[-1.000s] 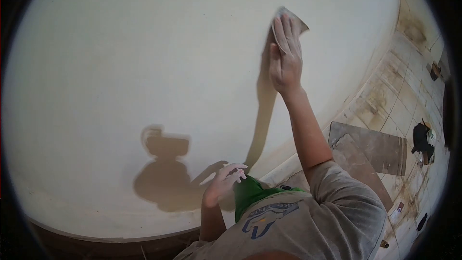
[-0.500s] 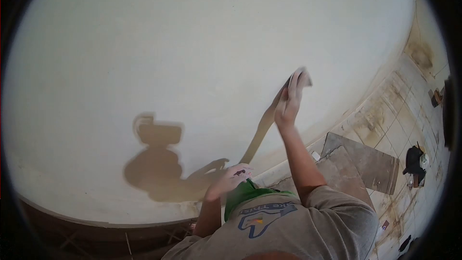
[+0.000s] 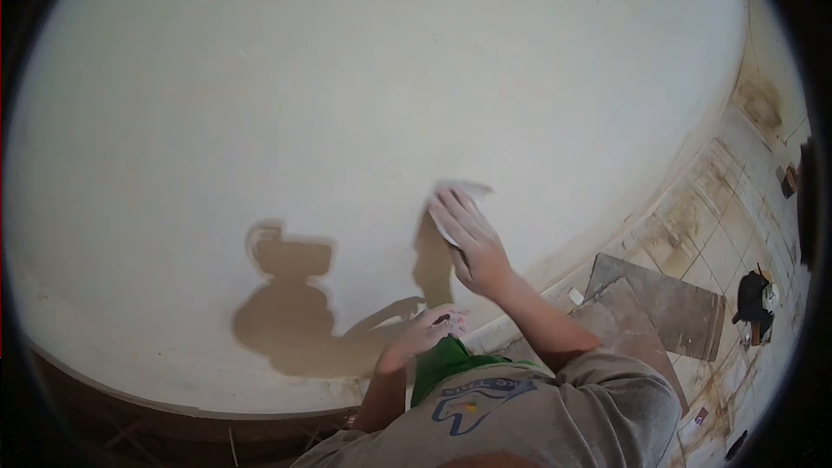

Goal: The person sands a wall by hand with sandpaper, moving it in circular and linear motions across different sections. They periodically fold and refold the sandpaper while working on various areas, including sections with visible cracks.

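Against the pale wall, my right hand presses a thin sheet that looks like sandpaper; a dark edge of it sticks out past the fingertips. White dust coats the fingers. Lower down, my left hand is near my waist, in front of the green cloth. Its fingers are bent, with a small dark thing at the palm that I cannot make out. My shadow falls on the wall to the left of both hands.
Tiled floor with brown stains runs along the right. Flat boards lie there near the wall's foot. Farther right are a dark bag-like object and a small brown block. A dark ledge runs along the lower left.
My right hand has moved left and down across the wall with the sheet. My left hand has shifted slightly down and to the right. The view has tilted a little.
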Tool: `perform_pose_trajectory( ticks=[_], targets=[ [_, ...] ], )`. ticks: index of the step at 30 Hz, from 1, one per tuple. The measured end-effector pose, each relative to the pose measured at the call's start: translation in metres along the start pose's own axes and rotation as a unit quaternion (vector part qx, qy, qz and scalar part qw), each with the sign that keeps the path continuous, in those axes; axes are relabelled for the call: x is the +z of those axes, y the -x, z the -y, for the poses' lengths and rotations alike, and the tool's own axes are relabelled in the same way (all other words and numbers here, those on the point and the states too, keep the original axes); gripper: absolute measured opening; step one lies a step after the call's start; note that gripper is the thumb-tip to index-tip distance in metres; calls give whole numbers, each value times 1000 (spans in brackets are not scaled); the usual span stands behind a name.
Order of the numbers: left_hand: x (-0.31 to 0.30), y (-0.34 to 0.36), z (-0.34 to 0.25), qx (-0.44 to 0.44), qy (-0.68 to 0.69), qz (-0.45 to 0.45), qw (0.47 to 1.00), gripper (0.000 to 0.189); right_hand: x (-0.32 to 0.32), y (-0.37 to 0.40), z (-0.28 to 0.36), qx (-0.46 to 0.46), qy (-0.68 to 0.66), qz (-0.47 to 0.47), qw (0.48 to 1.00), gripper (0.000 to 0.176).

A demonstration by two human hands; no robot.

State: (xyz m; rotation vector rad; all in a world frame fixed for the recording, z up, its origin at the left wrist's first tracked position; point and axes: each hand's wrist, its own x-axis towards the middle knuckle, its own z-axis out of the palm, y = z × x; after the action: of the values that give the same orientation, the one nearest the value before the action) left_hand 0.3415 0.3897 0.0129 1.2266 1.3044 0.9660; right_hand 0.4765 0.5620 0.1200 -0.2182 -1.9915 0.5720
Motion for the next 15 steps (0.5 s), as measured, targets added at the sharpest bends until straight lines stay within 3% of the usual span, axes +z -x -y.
perform_pose_trajectory(
  ticks=[2, 4, 6, 8, 10, 13, 15],
  targets=[
    [-4, 2, -5, 11, 4, -12, 1000, 28, 17, 40, -16, 116, -74, -127, 982, 66],
    [-15, 1, -8, 18, 19, -17, 1000, 28, -1, 43, -32, 155, -61, -183, 969, 61],
    [-25, 3, -10, 16, 11, -41, 999, 27, -29, 19, -57, 127, -43, -277, 951, 57],
    [-30, 4, -13, 15, 1, -62, 998, 27, -71, -31, -49, 27, -71, -388, 919, 45],
    [-33, 3, -17, 12, -13, -80, 997, 27, -105, -76, -37, -70, -85, -444, 889, 45],
    [-20, 2, -36, 1, -43, -92, 995, 28, -128, -114, -19, -120, 53, -396, 909, 49],
    [-15, -1, -25, 2, 13, -56, 998, 28, -112, -127, -14, -139, 55, -291, 945, 61]
  ],
)
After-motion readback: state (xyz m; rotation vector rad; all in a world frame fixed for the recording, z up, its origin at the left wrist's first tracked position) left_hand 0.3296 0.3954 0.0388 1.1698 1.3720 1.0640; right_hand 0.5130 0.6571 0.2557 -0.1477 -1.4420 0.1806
